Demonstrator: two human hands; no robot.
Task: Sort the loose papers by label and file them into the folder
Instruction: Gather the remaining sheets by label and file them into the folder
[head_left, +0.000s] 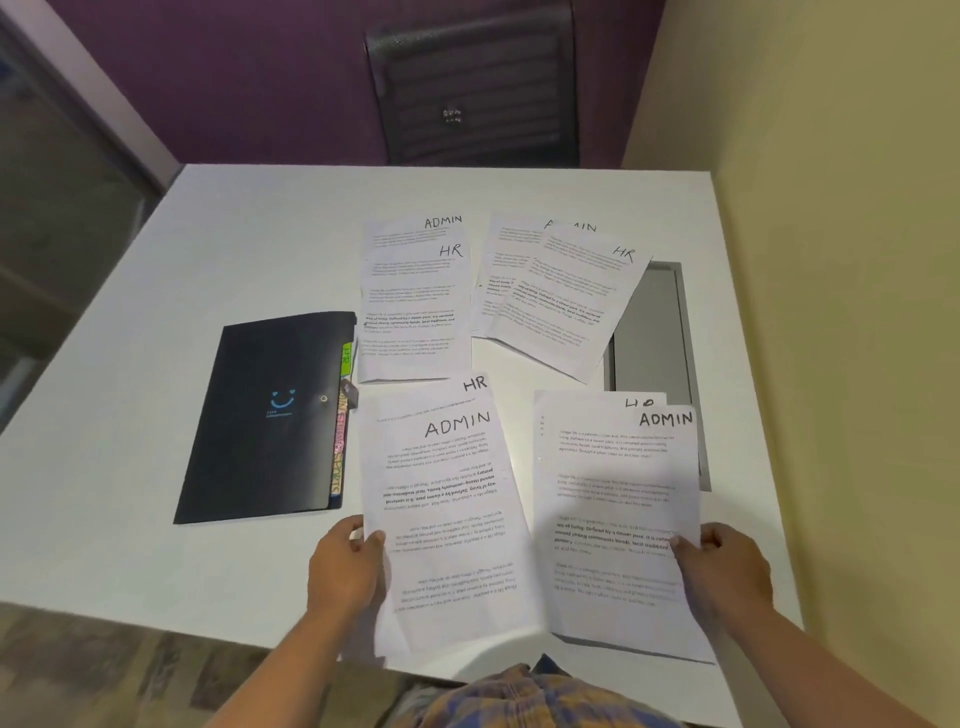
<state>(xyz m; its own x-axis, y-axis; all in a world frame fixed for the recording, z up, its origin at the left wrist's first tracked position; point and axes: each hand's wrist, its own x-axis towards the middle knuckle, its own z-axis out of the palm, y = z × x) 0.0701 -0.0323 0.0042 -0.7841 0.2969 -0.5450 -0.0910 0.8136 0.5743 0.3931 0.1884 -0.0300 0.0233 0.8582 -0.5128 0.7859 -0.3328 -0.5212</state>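
White, thin printed sheets: I pinch one ADMIN sheet (452, 519) at its left edge with my left hand (345, 564), another ADMIN sheet (618, 525) at its right edge with my right hand (719, 564). Both run lengthwise away from me; the left one's print is upside down. Beyond my fingers lie more HR and ADMIN papers (415, 306); left, the black folder (265, 415), long axis likewise, on the white table (249, 234).
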